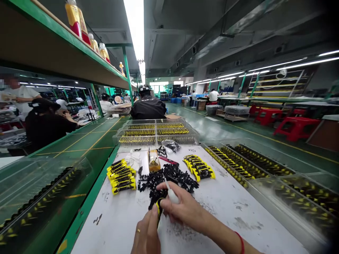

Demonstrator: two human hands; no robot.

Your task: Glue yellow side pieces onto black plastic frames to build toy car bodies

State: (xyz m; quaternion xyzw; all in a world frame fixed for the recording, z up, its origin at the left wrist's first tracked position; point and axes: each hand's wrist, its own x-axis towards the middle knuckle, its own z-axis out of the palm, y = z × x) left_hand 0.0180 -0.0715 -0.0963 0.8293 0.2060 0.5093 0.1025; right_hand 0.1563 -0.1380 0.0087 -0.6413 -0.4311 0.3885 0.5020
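My left hand (pixel 147 233), wearing a ring, is shut on a black-and-yellow plastic part (pixel 159 210). My right hand (pixel 182 208), with a red cord at the wrist, grips a white pointed applicator (pixel 171 194) whose tip is close to that part. Just beyond both hands lies a heap of small black plastic pieces (pixel 165 181). Two groups of yellow-and-black parts lie on the white bench top (pixel 233 215), one (pixel 121 176) to the left of the heap and one (pixel 199 167) to the right. A small cardboard box (pixel 154 161) holding a tool stands behind the heap.
Clear trays of yellow-and-black parts (pixel 156 132) stand at the bench's far end and right side (pixel 249 165). A green conveyor (pixel 76 144) runs along the left. Co-workers (pixel 148 106) sit beyond, under a shelf of bottles (pixel 74 17).
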